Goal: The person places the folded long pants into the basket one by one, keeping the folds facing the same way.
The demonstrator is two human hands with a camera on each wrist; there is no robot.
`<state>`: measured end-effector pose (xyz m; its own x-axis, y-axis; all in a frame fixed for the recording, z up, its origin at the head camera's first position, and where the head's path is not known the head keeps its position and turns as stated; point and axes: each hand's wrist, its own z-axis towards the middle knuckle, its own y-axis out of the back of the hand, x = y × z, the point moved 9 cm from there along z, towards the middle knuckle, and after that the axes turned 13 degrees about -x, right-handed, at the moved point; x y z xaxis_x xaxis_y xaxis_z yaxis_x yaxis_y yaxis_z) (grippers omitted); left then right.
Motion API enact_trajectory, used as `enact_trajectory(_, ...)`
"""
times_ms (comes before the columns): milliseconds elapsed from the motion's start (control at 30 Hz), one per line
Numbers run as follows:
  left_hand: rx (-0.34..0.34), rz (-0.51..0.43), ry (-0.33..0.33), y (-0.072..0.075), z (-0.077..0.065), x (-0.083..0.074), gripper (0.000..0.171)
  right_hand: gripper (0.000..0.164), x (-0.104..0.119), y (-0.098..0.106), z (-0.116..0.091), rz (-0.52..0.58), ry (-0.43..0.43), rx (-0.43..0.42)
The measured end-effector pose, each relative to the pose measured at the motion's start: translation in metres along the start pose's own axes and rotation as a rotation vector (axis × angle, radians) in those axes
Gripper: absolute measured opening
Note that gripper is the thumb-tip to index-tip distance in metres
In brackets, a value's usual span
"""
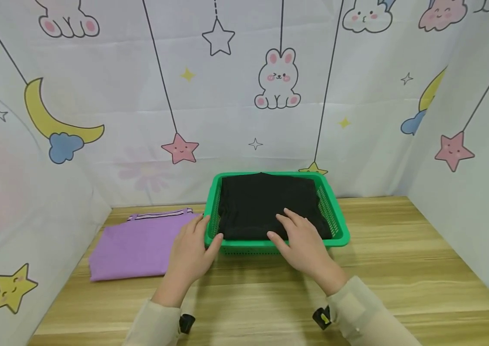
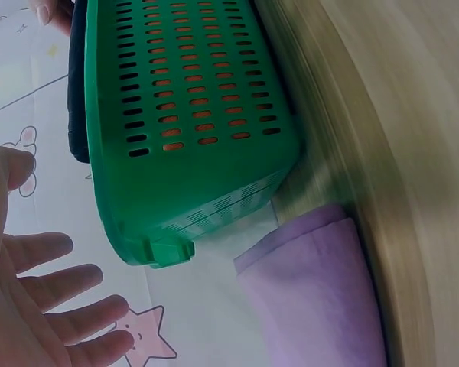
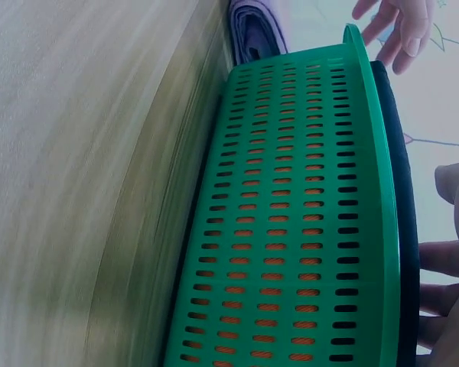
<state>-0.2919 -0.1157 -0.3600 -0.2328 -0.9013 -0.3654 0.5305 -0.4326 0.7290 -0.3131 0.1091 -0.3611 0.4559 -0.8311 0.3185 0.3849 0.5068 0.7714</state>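
Observation:
A green plastic basket with slotted walls stands toward the back of the table. Folded black cloth lies flat in it, level with the rim. Orange material shows through the slots in both wrist views. My left hand is at the basket's front left corner, fingers spread and nearly straight, holding nothing. Over the front part of the black cloth is my right hand, its fingers extended; whether they touch the cloth I cannot tell. A folded purple cloth with a striped band lies left of the basket, partly behind my left hand.
The wood-grain table extends in front of the basket and to its right. White printed curtains enclose the back and both sides, the back one close behind the basket.

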Motion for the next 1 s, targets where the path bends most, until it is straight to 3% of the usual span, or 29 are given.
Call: enact_trajectory(1000,-0.002,0.002,0.013,0.002,-0.006,0.01,0.058,0.057,0.009,-0.006,-0.002,0.001,0.019,-0.001)
